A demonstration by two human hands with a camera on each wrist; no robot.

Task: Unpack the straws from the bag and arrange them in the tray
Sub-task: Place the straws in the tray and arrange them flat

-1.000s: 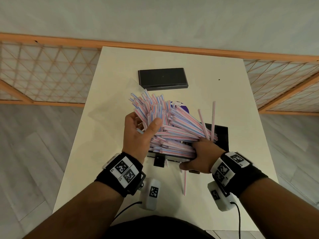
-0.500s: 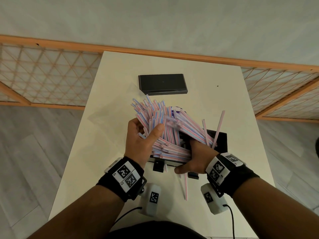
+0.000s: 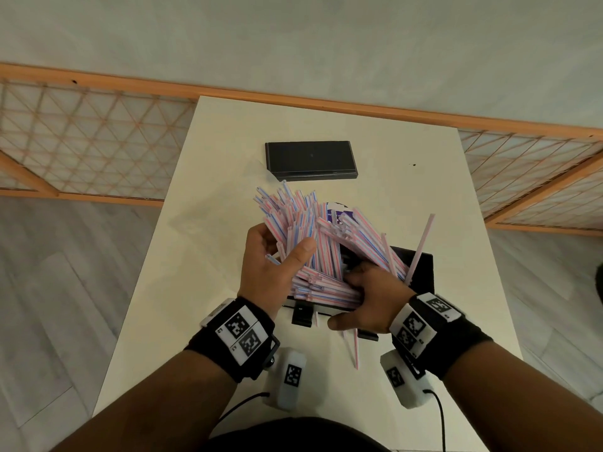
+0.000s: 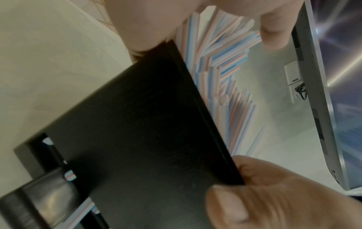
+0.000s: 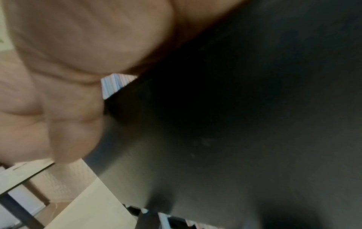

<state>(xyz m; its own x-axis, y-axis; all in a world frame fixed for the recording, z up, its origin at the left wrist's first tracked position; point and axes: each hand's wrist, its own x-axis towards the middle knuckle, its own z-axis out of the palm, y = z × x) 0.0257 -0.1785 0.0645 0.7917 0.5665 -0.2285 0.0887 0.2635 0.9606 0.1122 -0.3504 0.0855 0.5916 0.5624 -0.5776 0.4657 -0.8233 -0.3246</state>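
Your left hand (image 3: 272, 267) still clamps the fanned straws (image 3: 303, 233), thumb across them, over the black tray (image 3: 421, 272). Your right hand (image 3: 375, 298) has slid deeper, fingers curled into the pile at the tray's near edge. One stray straw (image 3: 421, 246) leans steeper now.

A heap of pink-and-blue striped plastic straws (image 3: 323, 252) fanned untidily over the black rectangular tray (image 3: 422, 272), some standing tilted. The purple-and-white bag (image 3: 337, 212) peeked out behind them.
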